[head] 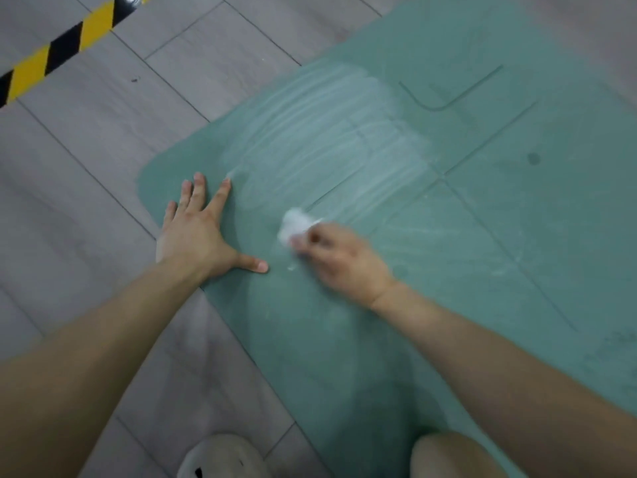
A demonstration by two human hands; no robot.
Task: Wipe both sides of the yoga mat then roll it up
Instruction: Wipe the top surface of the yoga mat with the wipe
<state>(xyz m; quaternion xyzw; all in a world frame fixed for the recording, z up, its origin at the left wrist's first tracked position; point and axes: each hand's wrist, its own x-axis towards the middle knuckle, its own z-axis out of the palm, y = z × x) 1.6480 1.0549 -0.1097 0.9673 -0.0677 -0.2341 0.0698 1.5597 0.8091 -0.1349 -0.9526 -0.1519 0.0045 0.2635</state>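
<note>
Wiping top face of teal yoga mat [482,219], flat on the floor [86,167], spanning 6 to 1 o'clock. Left grip [196,232], fingers spread flat, pins the 9 o'clock corner. Right grip [341,260] clenches white wipe [294,224]. Mat judged soft, floppy, light; take hold at the short edge.

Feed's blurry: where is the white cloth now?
Head view, centre: the white cloth is gripped in the right hand on the yoga mat, just right of the flat left hand.

2 bare forearms [103,339], 1 bare knee [455,457], 1 whitish shoe [220,457].
</note>
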